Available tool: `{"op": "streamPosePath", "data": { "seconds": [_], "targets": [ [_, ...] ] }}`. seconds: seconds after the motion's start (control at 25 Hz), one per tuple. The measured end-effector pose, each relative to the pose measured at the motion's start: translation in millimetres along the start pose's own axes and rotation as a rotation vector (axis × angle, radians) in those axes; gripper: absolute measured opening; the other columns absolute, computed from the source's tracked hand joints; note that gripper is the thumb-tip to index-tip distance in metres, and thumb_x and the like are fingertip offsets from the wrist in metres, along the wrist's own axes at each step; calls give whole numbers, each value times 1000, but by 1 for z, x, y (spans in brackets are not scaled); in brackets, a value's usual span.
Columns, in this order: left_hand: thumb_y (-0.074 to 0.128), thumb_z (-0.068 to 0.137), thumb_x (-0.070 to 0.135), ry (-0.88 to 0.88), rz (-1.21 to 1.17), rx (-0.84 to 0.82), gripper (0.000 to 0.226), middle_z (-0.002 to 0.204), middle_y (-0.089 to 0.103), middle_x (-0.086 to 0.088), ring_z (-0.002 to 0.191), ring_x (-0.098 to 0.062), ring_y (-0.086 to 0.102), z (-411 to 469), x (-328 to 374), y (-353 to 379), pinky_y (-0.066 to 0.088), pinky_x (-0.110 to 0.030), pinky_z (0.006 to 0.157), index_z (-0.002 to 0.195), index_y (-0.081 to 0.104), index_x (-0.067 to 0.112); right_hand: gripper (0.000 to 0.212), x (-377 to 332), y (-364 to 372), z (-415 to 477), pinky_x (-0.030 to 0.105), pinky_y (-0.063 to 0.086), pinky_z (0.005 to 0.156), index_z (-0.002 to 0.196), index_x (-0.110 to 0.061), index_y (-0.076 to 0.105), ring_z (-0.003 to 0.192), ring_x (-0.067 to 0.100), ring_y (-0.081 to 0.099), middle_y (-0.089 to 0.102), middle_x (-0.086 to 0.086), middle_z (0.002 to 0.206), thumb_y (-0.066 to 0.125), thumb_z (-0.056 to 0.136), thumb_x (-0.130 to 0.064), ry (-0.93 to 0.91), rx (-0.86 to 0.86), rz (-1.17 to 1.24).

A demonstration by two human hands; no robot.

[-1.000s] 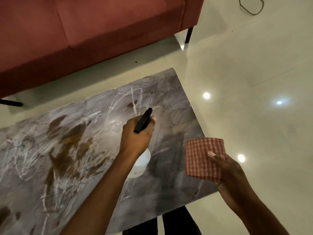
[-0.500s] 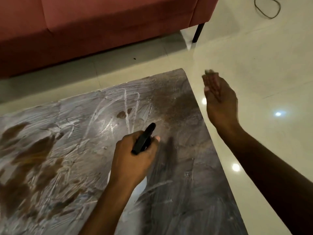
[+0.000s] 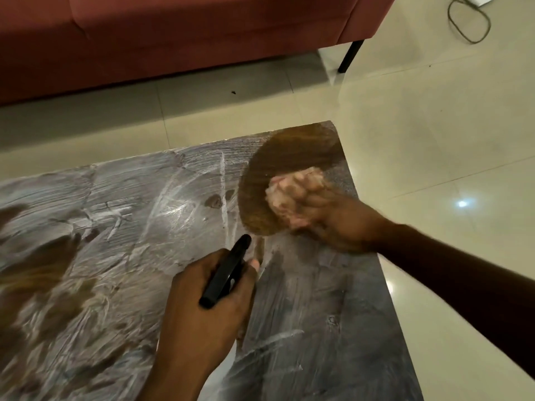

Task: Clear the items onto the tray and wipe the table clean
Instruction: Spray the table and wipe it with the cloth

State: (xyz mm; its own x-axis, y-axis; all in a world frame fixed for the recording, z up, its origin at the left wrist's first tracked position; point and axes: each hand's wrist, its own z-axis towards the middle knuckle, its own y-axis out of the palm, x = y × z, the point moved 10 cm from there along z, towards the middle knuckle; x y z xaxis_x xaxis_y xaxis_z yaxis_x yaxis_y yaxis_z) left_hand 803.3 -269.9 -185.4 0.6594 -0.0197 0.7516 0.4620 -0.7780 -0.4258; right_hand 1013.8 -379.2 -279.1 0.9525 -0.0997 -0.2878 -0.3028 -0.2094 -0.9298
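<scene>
Your right hand (image 3: 327, 218) presses a bunched, blurred cloth (image 3: 289, 189) onto the worktop (image 3: 318, 314) near its far right corner — a dark wiped patch lies around it. Your left hand (image 3: 202, 308) grips the spray bottle's black nozzle (image 3: 225, 270) — the bottle's body is hidden.

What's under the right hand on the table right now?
A bunched cloth, blurred, pressed on the table by the right hand. Beside it shows a dark brown patch. The surface directly beneath cloth and hand is covered.
</scene>
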Motion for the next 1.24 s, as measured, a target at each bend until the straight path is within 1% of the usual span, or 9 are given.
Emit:
{"op": "streamPosePath", "data": {
  "seconds": [0.16,0.28,0.4,0.48,0.68,0.8,0.92,1.0,1.24],
  "targets": [
    [72,91,46,-21,14,-32,30,56,58,-10,46,-33,57,-5,-5,3,54,-50,54,75,68,21,61,62,-43,62,65,5,132,169,-40,18,167,35,-8,2,2,181,36,111,-41,673,203,243],
    [71,87,48,-29,-1,-9,29,51,58,-8,39,-27,55,-7,-7,-2,54,-48,54,75,66,22,61,-54,-22,127,67,-2,132,167,-41,17,166,35,-6,6,3,181,25,107,-49,235,96,178],
    [69,84,52,-49,23,-13,29,56,61,-9,46,-32,56,-9,-13,-8,55,-54,57,82,70,23,63,-105,13,65,59,0,134,168,-42,13,168,28,-7,5,-2,181,29,108,-51,-185,-30,30],
    [71,88,50,-59,7,-24,25,54,58,-5,46,-32,54,-10,-18,-9,54,-55,56,81,69,26,62,-47,10,13,61,6,134,168,-42,13,168,24,-5,4,-4,181,34,110,-48,-98,-5,9],
    [70,93,50,15,25,-62,30,52,52,4,45,-18,47,-22,-20,7,44,-42,52,76,65,26,64,74,-23,-35,60,3,135,168,-41,19,167,28,-7,2,0,182,35,106,-43,765,375,391],
    [70,94,51,37,38,-55,35,53,53,3,46,-19,49,-30,-23,16,44,-34,52,69,62,26,63,-10,4,-16,63,8,133,168,-43,14,168,31,-6,2,-3,181,29,107,-44,487,247,183],
    [69,94,50,44,79,-67,44,51,56,-4,47,-24,55,-36,-28,22,53,-45,55,62,58,20,66,-100,53,-73,58,10,134,170,-42,15,169,27,-5,5,-3,182,35,107,-40,-20,30,-26],
    [69,94,52,42,106,-58,50,52,56,-9,50,-31,56,-42,-30,23,54,-49,57,60,56,17,69,-96,61,-121,54,7,135,171,-41,11,168,23,-6,2,-4,182,40,108,-39,-155,-56,-101],
    [73,93,47,41,89,-113,40,47,44,6,43,-13,38,-66,-40,43,33,-19,46,61,55,31,62,9,-2,-69,63,10,133,169,-36,17,168,33,-3,7,3,181,33,109,-39,543,298,280]
  ]
}}
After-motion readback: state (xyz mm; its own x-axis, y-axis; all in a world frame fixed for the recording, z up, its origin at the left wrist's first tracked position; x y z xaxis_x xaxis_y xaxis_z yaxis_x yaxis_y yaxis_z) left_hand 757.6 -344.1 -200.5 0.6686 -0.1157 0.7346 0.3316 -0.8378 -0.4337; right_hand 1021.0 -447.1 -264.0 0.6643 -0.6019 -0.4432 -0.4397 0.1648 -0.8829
